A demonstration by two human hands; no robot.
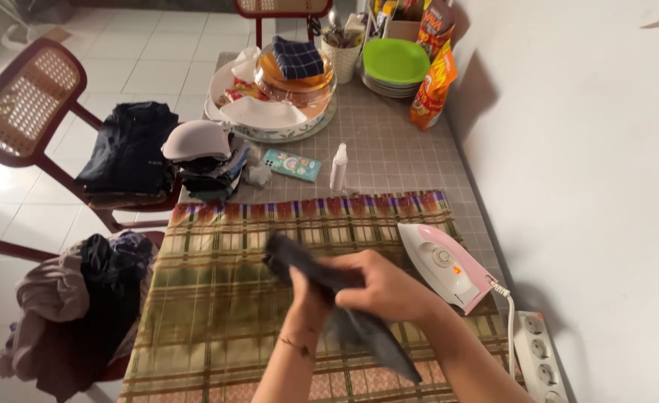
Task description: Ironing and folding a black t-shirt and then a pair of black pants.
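Note:
Both my hands hold a small dark grey cloth (367, 336) above a green and brown plaid cloth (217, 298) spread over the table. My left hand (305, 289) grips the cloth from below, its wrist wearing a thin bracelet. My right hand (389, 287) is closed over the cloth's upper part, and the rest of the fabric hangs down toward me. A pink and white iron (447, 265) lies on the plaid cloth just right of my right hand, apart from it.
A power strip (542, 354) sits at the table's right edge with the iron's cord. Behind the plaid cloth are a stack of folded clothes (206, 164), a spray bottle (338, 166), a tray of dishes (270, 112) and green plates (397, 63). Chairs with clothes (83, 313) stand left.

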